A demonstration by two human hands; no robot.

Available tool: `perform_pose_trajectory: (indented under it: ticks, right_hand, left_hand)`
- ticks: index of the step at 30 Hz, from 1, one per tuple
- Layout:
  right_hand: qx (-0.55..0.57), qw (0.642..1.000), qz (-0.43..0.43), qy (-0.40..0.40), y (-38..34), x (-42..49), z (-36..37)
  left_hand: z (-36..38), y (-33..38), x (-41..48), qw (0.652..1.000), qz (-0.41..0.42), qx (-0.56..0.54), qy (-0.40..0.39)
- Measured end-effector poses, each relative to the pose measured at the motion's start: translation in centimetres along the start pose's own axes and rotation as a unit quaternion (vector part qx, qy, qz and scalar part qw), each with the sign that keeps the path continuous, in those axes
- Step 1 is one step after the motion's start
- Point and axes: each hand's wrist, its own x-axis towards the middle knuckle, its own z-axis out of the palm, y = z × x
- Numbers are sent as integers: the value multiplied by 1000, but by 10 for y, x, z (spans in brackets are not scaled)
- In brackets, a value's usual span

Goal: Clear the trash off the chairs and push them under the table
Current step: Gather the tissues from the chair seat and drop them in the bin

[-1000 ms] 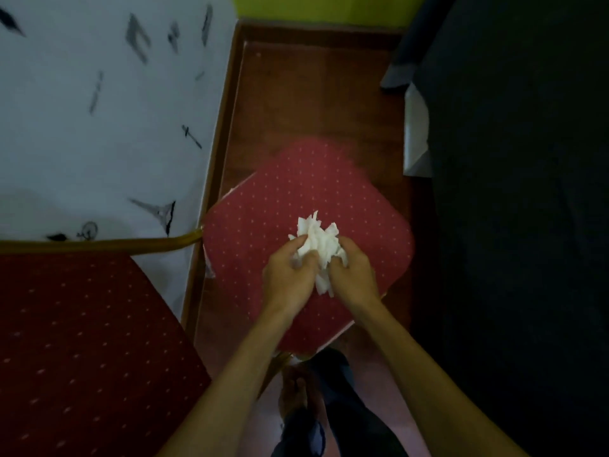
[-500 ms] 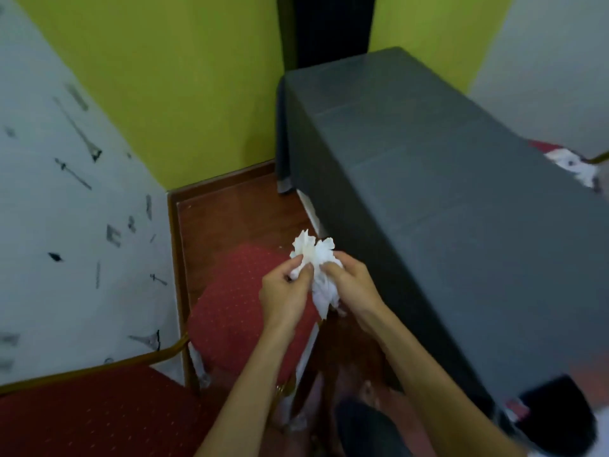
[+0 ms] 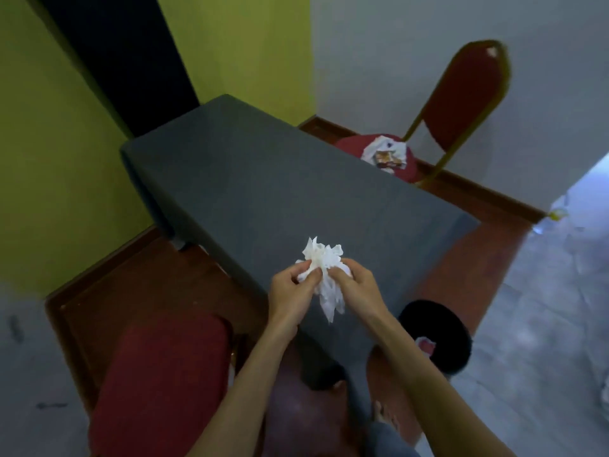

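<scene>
Both hands hold a crumpled wad of white paper trash [image 3: 324, 273] above the near edge of the grey-clothed table [image 3: 250, 179]. My left hand [image 3: 293, 293] pinches its left side and my right hand [image 3: 357, 290] grips its right side. The red chair seat [image 3: 158, 387] that it came from is at the lower left, bare. A second red chair [image 3: 461, 97] with a gold frame stands beyond the table at the far right, and a white bag of trash [image 3: 385, 153] lies on its seat.
A round black bin [image 3: 438, 338] with a scrap inside stands on the floor right of the table's near corner. Yellow-green and white walls close in on the left and back. A doorway opens onto grey tile at the far right. My feet show below.
My view has swung up and to the right, from the chair seat to the table. Both hands lifted the paper wad off the seat and carried it over the table's edge.
</scene>
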Motion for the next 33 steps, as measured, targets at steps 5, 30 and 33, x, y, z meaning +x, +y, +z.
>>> perform_pose_trajectory:
  ticks: [5, 30, 33]
  right_hand:
    - [22, 994, 50, 97, 22, 14, -112]
    - [28, 926, 304, 225, 335, 114, -304]
    - [36, 919, 316, 232, 397, 134, -305]
  left_hand:
    - [123, 3, 17, 997, -26, 11, -66]
    - [388, -247, 105, 937, -214, 219, -167]
    - [403, -301, 127, 924, -235, 247, -171]
